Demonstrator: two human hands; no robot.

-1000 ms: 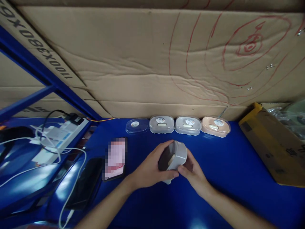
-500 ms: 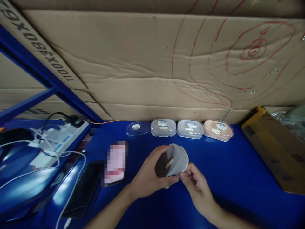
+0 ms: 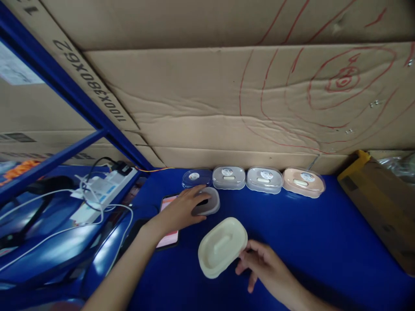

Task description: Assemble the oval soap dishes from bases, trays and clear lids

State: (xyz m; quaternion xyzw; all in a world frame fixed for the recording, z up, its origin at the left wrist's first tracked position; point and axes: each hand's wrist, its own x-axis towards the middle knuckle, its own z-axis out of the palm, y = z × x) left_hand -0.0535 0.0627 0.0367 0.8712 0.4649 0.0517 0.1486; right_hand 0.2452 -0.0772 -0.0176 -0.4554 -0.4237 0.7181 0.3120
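From where I stand, the right hand [image 3: 263,262] has the cream dish [image 3: 224,245] pinched at the end nearest it, thumb and fingers at the rim, the dish tilted in front of it, between the two hands. The left hand [image 3: 180,210] is spread over the grey dish [image 3: 214,201], just beyond the cream one; I can't tell whether it grips or only touches. Straight ahead of the hands, a row of lidded boxes [image 3: 228,179] stands on the blue desk [image 3: 279,224].

The cream dish looks like thin moulded plastic: light, fairly stiff, a little springy along the wall, and probably slick. I'd hold it by the rim at an end, or across both long sides, without squeezing hard. The grey one should handle much the same, best taken by its outer wall.
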